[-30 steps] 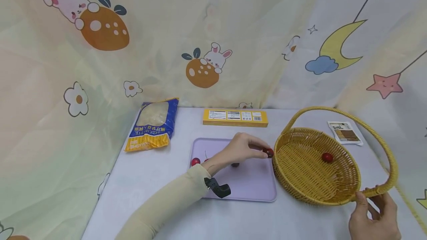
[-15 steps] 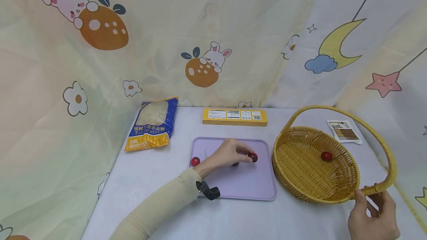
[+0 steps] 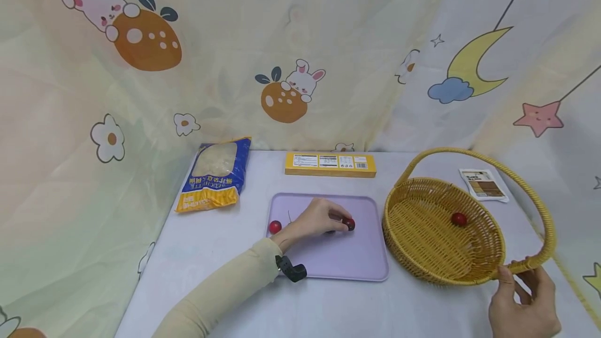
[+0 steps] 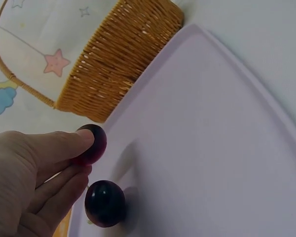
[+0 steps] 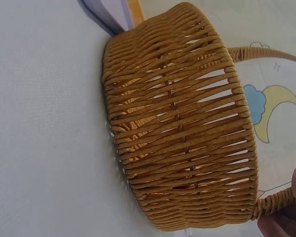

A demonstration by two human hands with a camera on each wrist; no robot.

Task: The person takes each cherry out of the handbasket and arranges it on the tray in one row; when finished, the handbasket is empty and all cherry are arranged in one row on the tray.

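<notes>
Between thumb and fingers my left hand (image 3: 314,218) pinches a dark red cherry (image 3: 349,224) above the lilac tray (image 3: 352,265). A darker cherry (image 4: 105,203) rests on the tray just below, mostly hidden by the hand in the head view. At the tray's left edge lies a red cherry (image 3: 275,227); a thin stem rises beside it, its lower end behind my wrist. My right hand (image 3: 523,304) grips the near end of the handle (image 3: 547,218) of the wicker basket (image 3: 418,244). One red cherry (image 3: 459,219) sits inside the basket.
A blue and yellow bag (image 3: 213,176) lies at the back left of the white table (image 3: 319,312). Behind the tray is a long yellow box (image 3: 330,165). A small flat packet (image 3: 483,185) lies beyond the basket. Printed cloth (image 3: 225,93) hangs behind.
My left hand has moved left from the basket's rim, back over the tray, with the cherry still pinched. My right hand keeps its grip on the handle, and the basket stays put.
</notes>
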